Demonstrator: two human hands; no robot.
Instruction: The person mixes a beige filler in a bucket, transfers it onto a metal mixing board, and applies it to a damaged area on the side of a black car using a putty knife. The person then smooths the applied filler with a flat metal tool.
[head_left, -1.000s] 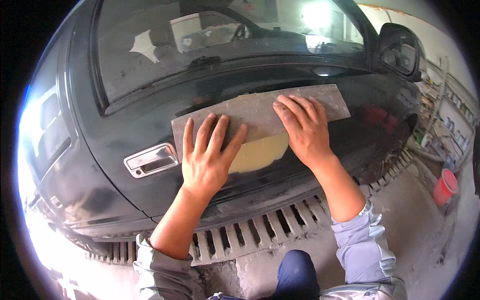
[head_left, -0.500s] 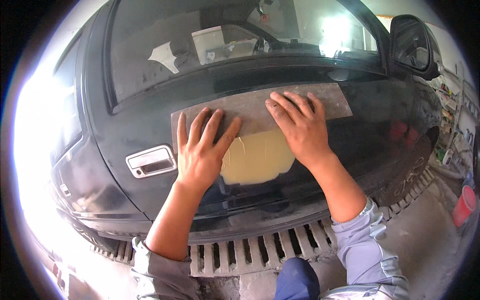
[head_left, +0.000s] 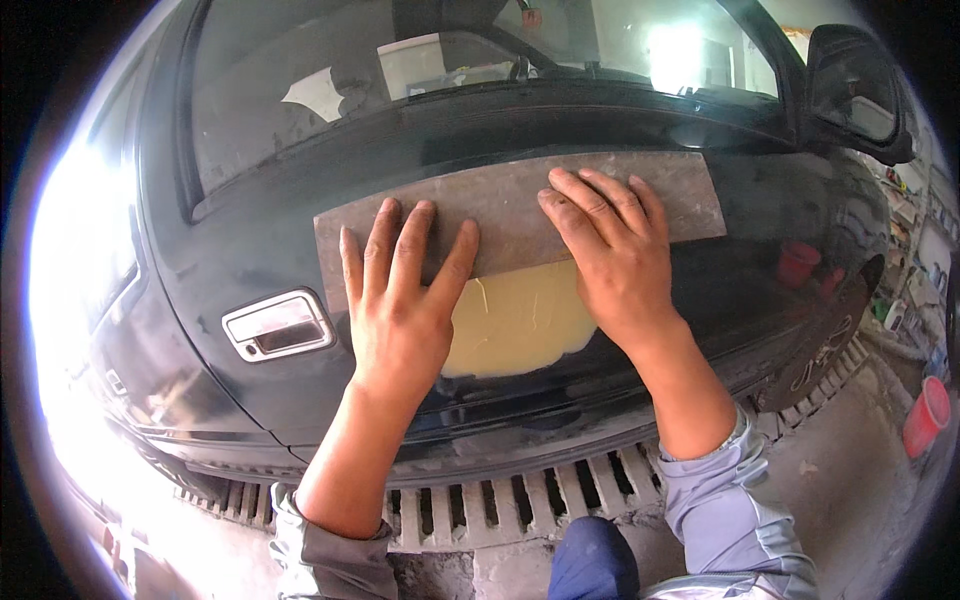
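Observation:
A long, thin, grey-brown putty spreader blade (head_left: 505, 240) lies across the dark car door (head_left: 700, 290), just below the window. My left hand (head_left: 400, 310) has its fingers spread over the blade's left part. Toward the other end, the fingers of my right hand (head_left: 620, 240) press on it, closer together. Both thumbs are hidden, and both hands hold the blade against the door. Directly under its lower edge is a patch of yellowish filler (head_left: 520, 325), with a few thin ridges on its surface. The blade may cover the patch's top.
Left of my left hand is a chrome door handle (head_left: 278, 325). The side mirror (head_left: 855, 90) juts out at the upper right. A slotted floor grate (head_left: 540, 500) runs beneath the car. A red bucket (head_left: 927, 418) stands on the floor at the far right.
My view has shifted slightly, and the door and blade appear a little larger. Both hands stay on the blade, which remains above the filler patch with little visible movement.

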